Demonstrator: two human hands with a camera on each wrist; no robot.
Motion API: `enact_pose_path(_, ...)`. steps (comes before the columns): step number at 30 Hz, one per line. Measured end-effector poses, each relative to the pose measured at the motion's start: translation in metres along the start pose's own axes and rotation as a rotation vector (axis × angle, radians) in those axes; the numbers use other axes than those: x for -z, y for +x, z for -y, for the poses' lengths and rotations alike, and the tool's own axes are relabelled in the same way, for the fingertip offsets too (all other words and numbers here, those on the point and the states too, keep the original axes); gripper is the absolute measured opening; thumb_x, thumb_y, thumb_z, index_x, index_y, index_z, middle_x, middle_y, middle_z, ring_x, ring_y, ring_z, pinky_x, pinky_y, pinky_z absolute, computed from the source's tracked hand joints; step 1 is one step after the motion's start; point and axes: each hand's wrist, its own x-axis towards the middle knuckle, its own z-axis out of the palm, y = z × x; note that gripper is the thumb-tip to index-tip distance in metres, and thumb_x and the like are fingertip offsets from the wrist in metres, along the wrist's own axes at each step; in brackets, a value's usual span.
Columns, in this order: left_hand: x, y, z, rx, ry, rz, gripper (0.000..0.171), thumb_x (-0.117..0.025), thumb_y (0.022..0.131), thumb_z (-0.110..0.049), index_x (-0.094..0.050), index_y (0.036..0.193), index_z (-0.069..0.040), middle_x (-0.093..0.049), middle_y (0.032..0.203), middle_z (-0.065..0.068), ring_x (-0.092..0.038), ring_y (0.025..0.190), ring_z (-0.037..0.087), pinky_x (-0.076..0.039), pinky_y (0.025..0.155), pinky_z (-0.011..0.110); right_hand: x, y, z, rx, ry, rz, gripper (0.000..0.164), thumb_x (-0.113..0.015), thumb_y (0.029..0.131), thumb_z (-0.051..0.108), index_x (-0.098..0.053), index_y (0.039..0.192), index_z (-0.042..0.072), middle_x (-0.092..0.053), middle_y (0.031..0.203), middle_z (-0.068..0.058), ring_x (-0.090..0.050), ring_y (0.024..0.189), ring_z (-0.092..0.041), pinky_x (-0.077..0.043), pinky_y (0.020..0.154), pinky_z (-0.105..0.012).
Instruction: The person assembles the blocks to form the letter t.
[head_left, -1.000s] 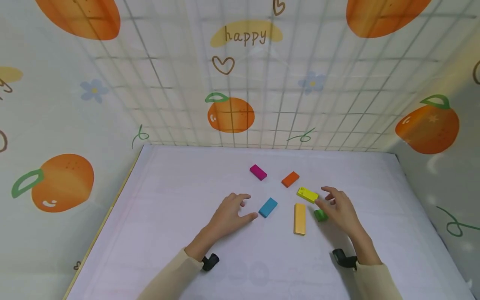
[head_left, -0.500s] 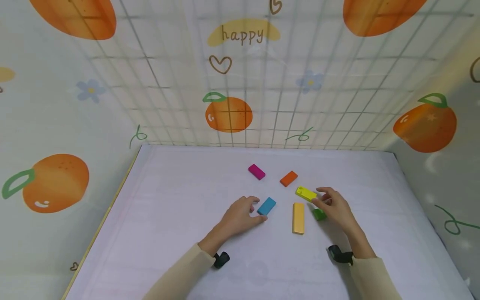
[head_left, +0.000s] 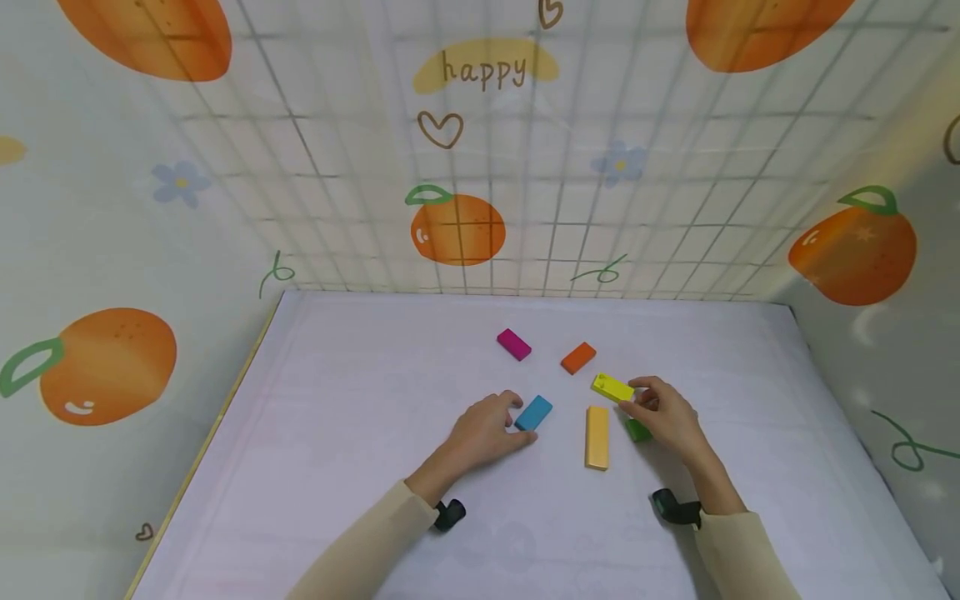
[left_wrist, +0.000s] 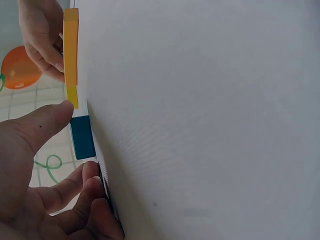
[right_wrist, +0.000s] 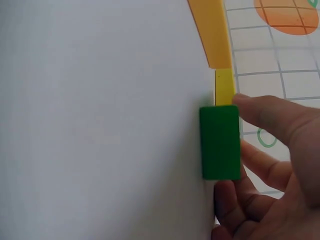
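My left hand (head_left: 486, 427) is beside a blue block (head_left: 534, 413), thumb and fingers spread at its left end. In the left wrist view the blue block (left_wrist: 83, 137) shows between thumb and fingertips. My right hand (head_left: 667, 417) is at the right end of a yellow block (head_left: 612, 387) with small raised marks on top, thumb and index finger to either side of that end. A green block (head_left: 638, 430) lies under this hand, partly hidden. In the right wrist view the green block (right_wrist: 220, 142) stands in front of the fingers and covers part of the yellow block (right_wrist: 224, 87).
A longer orange-yellow block (head_left: 597, 438) lies between the hands. Farther back are a magenta block (head_left: 513, 344) and an orange block (head_left: 578, 358). All lie on a white tabletop (head_left: 360, 358), with a printed curtain (head_left: 337, 192) rising behind it.
My left hand has moved right, up to the blue block. The right hand has shifted slightly left, its thumb and index finger closer to the yellow block's end. The blocks have stayed in place.
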Motion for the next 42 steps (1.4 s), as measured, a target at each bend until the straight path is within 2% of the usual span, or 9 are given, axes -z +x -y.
enact_pose_path(6, -0.001, 0.0, 0.001, -0.006, 0.02, -0.007, 0.053, -0.078, 0.084, -0.046, -0.062, 0.124, -0.015, -0.062, 0.091, -0.006, -0.058, 0.081, 0.011, -0.048, 0.066, 0.029, -0.004, 0.003, 0.001, -0.011, -0.062, -0.005, 0.05, -0.073, 0.093, 0.027, -0.056, 0.132, 0.002, -0.061, 0.098, -0.011, -0.054, 0.086, -0.027, -0.035, 0.076, -0.044)
enact_pose_path(12, -0.003, 0.001, 0.001, 0.005, 0.034, -0.001, 0.051, -0.079, 0.084, -0.047, -0.063, 0.121, -0.016, -0.061, 0.091, -0.007, -0.058, 0.082, 0.01, -0.048, 0.067, 0.028, -0.007, 0.004, 0.001, -0.021, -0.078, -0.01, 0.049, -0.073, 0.092, 0.026, -0.057, 0.131, 0.002, -0.062, 0.096, -0.01, -0.053, 0.084, -0.027, -0.028, 0.08, -0.055)
enact_pose_path(17, -0.002, 0.0, 0.0, -0.002, 0.031, -0.007, 0.05, -0.079, 0.084, -0.046, -0.063, 0.12, -0.016, -0.063, 0.092, -0.006, -0.06, 0.083, 0.01, -0.049, 0.067, 0.029, -0.007, 0.005, 0.003, -0.038, -0.088, -0.005, 0.049, -0.073, 0.092, 0.027, -0.057, 0.131, 0.002, -0.063, 0.096, -0.011, -0.053, 0.085, -0.027, -0.028, 0.081, -0.057)
enact_pose_path(25, -0.003, 0.0, -0.003, -0.052, 0.016, -0.014, 0.047, -0.079, 0.085, -0.043, -0.064, 0.119, -0.013, -0.065, 0.093, -0.003, -0.061, 0.083, 0.01, -0.048, 0.066, 0.026, -0.005, 0.0, 0.005, -0.068, -0.092, -0.007, 0.051, -0.073, 0.093, 0.026, -0.055, 0.132, 0.0, -0.063, 0.1, -0.015, -0.053, 0.088, -0.03, -0.027, 0.084, -0.06)
enact_pose_path(42, -0.001, 0.001, -0.004, -0.03, 0.025, -0.026, 0.043, -0.078, 0.087, -0.038, -0.066, 0.118, -0.011, -0.061, 0.085, -0.005, -0.056, 0.074, 0.009, -0.046, 0.061, 0.024, -0.004, 0.001, 0.01, -0.04, -0.081, -0.006, 0.048, -0.074, 0.092, 0.024, -0.056, 0.129, -0.002, -0.063, 0.098, -0.013, -0.053, 0.088, -0.029, -0.026, 0.084, -0.062)
